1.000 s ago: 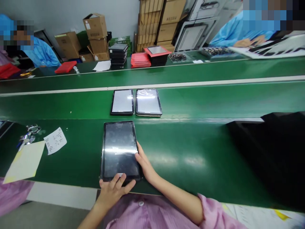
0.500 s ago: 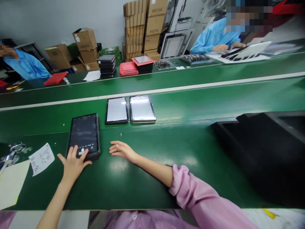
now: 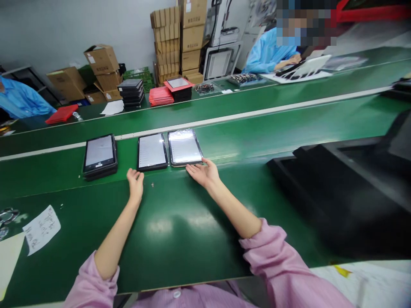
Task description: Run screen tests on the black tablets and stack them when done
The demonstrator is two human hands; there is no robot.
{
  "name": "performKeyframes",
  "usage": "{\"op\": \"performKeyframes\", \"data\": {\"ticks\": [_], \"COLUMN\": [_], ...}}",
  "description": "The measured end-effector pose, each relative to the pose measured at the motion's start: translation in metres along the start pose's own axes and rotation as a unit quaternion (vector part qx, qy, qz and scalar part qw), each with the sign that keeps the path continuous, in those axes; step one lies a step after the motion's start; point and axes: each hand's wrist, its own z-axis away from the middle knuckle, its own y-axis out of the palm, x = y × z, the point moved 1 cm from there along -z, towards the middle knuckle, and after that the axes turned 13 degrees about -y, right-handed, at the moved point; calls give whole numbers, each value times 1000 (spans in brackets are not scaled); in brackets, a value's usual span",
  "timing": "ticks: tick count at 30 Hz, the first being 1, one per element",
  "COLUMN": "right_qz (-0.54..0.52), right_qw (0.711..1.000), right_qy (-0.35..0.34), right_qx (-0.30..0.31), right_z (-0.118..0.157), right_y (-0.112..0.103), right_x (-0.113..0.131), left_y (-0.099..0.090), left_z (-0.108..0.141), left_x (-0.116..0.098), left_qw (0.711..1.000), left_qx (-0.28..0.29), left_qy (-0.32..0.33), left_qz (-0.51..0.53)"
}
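Note:
My left hand (image 3: 136,183) is held over the green bench with its fingers loosely curled, just below the near corner of the middle tablet (image 3: 152,151), and nothing shows in it. My right hand (image 3: 205,172) is palm up with fingers apart at the near edge of the right tablet (image 3: 184,146); whether it touches that edge I cannot tell. Both of these tablets have bright white screens. A thicker stack topped by a tablet (image 3: 99,151) with a lit grey screen lies farther left, near the pale strip, away from both hands.
Black trays (image 3: 340,188) fill the right side of the bench (image 3: 180,256). A handwritten note (image 3: 42,230) and a pale sheet (image 3: 9,261) lie at the left. Across the line are red pads (image 3: 161,96), a black stack (image 3: 132,93) and a person in blue (image 3: 265,51).
The left stack has moved away from me to the pale strip, and its screen is now bright. My left hand has left it and moved right; my right hand has reached forward to the right tablet.

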Motion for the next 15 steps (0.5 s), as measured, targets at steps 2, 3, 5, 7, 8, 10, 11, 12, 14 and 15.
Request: {"op": "performKeyframes", "data": {"ticks": [2, 3, 5, 7, 8, 10, 11, 12, 14, 15], "right_qz": [-36, -44, -43, -41, -41, -41, -42, -41, -38, -35], "right_qw": [999, 999, 999, 998, 998, 996, 994, 993, 989, 988], "right_qy": [23, 24, 23, 20, 17, 10, 6, 3, -3, -7], "right_qx": [6, 9, 19, 38, 51, 82, 99, 114, 140, 150], "right_z": [-8, -11, -17, -21, -22, -23, -23, -22, -20, -17], "right_y": [4, 6, 6, 4, 3, 1, 1, 0, -1, -3], "right_x": [5, 6, 6, 5, 5, 4, 4, 3, 3, 3], "left_y": [27, 37, 48, 50, 50, 47, 46, 45, 43, 43], "left_z": [0, -3, -13, -21, -24, -26, -26, -25, -24, -24], "left_x": [7, 6, -4, -15, -19, -21, -19, -17, -13, -12], "left_qw": [995, 989, 974, 959, 952, 939, 933, 928, 922, 920], "left_qx": [47, 67, 99, 120, 129, 150, 161, 172, 191, 197], "left_qy": [-74, -106, -157, -187, -199, -218, -227, -236, -250, -255], "left_qz": [48, 73, 126, 174, 193, 219, 226, 230, 228, 223]}}
